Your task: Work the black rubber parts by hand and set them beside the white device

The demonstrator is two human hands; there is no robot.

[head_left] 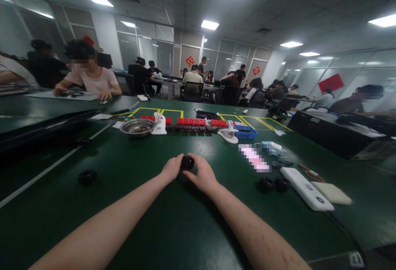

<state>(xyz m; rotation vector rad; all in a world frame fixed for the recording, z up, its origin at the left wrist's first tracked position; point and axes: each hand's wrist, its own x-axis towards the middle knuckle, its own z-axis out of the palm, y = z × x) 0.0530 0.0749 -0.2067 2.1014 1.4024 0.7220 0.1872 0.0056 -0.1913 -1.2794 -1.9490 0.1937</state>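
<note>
Between my two hands, above the middle of the green table (139, 220), is a small round black part (187, 163). My left hand (173, 167) grips it from the left, its fingers partly hidden behind it. From the other side my right hand (201, 172) curls around it, thumb below and fingers over the top. A similar black ring-shaped part (87, 177) lies alone on the left of the table. Two more black ring-shaped parts, a left one (266, 184) and a right one (282, 184), sit side by side on the right.
Beyond my hands stand a metal bowl (137, 129) of small pieces, red trays (192, 121), a white clamp (229, 132) and a blue bin (246, 132). A white power bank-like device (306, 188) lies right. Across the table sits a person in pink (95, 78).
</note>
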